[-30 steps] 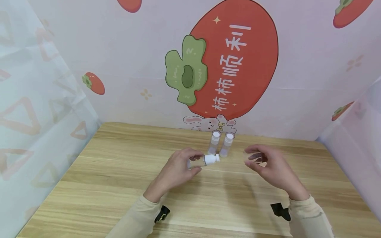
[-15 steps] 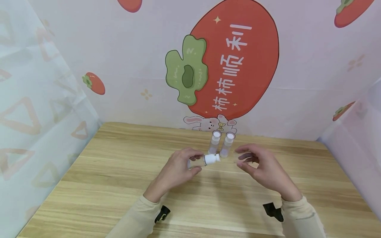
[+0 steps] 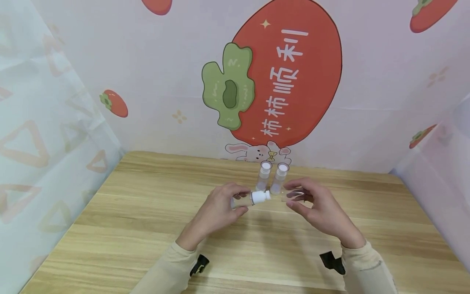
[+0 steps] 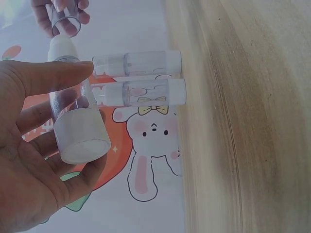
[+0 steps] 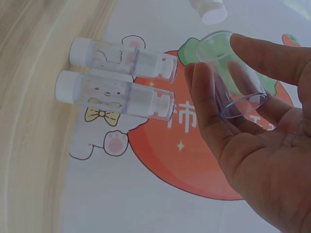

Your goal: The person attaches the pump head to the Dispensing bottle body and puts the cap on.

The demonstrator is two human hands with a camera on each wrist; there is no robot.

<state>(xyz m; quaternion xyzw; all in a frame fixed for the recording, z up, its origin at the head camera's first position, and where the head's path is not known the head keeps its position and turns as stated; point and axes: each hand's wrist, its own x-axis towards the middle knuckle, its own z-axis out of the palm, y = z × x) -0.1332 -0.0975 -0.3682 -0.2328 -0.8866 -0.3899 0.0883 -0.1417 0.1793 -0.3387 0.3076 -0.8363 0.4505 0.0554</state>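
My left hand (image 3: 222, 204) grips a small clear pump bottle (image 3: 260, 197) by its body. The bottle lies tilted over the table, with its white pump top pointing right and its white base (image 4: 83, 138) showing in the left wrist view. To the right, my right hand (image 3: 324, 210) holds a clear, tube-like cap (image 5: 214, 54) between thumb and fingers. A small gap separates the cap from the pump top in the head view. Just behind stand two similar bottles, one left (image 3: 263, 181) and one right (image 3: 280, 181), upright with clear caps over their white tops.
The wooden table (image 3: 147, 228) spreads under both hands. At its back edge rises a pale backdrop (image 3: 158, 122) printed with a big red persimmon and a rabbit. Further pale sheets hang at the left (image 3: 44, 134) and right (image 3: 437, 179).
My right hand has moved left with the clear cap, closer to the bottle's pump top. My left hand and its bottle have stayed nearly still, as have the two standing bottles.
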